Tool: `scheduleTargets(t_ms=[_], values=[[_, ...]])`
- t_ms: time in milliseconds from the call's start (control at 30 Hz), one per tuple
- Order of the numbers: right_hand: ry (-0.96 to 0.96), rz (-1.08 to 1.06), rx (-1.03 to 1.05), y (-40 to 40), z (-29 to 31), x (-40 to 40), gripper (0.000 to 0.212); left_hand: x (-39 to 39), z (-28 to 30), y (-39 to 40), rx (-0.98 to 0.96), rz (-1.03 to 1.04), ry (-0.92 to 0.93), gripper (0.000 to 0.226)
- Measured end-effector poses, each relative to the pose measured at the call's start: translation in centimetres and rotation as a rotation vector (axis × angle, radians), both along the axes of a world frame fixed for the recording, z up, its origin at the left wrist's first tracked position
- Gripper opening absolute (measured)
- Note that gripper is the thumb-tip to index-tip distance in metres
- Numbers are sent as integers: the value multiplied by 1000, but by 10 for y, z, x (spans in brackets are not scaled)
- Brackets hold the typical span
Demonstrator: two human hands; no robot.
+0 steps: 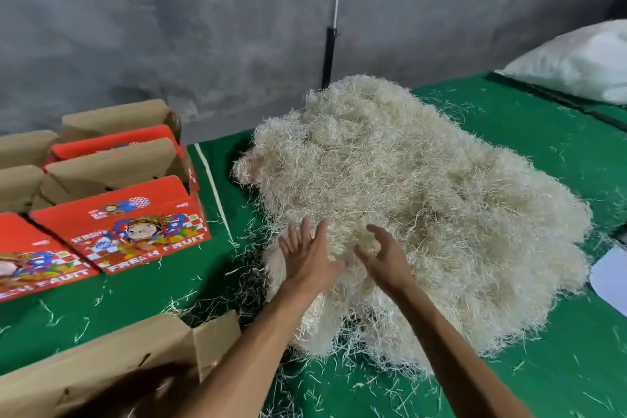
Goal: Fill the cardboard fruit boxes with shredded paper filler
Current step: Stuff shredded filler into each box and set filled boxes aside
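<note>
Nearest, low in the frame, our left hand (307,256) lies flat with straight fingers on the shredded paper filler (417,204); our right hand (385,256) curls loosely into it, clenching nothing yet; we judge it light, springy, tangling, best scooped from beneath; pale straw-coloured, heaped mid-frame on the green surface (559,373); fruit boxes (129,231) wait left.

**Soft, even indoor light with wide-angle bending**

The scene is moderately bright under diffuse light, with no harsh glare. A dark shadow sits under the near edge of the pale shredded paper pile (400,207). The green table cover (509,383) looks saturated. Straight lines curve towards the frame edges. The bottom left corner is blurred and dark.
</note>
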State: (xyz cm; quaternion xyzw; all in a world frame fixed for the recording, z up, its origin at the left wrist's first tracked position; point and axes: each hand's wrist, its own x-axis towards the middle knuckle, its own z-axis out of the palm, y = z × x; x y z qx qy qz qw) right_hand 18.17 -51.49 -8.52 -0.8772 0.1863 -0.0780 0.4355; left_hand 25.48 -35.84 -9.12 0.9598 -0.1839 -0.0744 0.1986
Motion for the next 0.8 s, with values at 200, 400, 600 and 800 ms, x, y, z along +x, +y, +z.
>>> scheduleTargets(t_ms=[200,400,600,800], values=[[83,125,170,-1,-34,27,58,32,-43,-16,193,-51,79,107],[-58,-61,528,-26,-40,20,30,45,-34,-12,-21,26,-6,54],[-172,-45,510,-19,-6,17,44,54,65,10,-739,373,306,15],[-243,79,566,18,46,33,46,69,132,49,-1221,616,826,23]])
